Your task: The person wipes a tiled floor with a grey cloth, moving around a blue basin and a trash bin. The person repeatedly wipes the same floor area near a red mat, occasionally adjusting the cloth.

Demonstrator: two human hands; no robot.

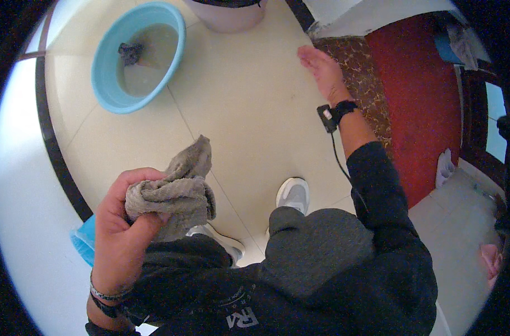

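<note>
My left hand [122, 235] is closed around a crumpled grey-brown cloth [175, 197], in front of my body. One end of the cloth sticks up past the fingers and a lower fold hangs beneath them. My right hand [324, 73] is stretched out ahead, above the edge of a brown marbled floor strip [355, 67], and holds nothing. Its fingers are extended and a little blurred. On the tiled floor ahead to the left stands a light blue plastic basin [97, 80] of cloudy water [154, 54]. A dark wet cloth [130, 53] lies partly in that water.
A pale bucket [231, 21] with a dark top stands beyond the basin. Another blue plastic container [82, 241] is partly behind my left hand. Red flooring [418, 113] lies to the right, with white shoes [444, 168] by its edge. A cable [339, 157] runs from my right wrist's device.
</note>
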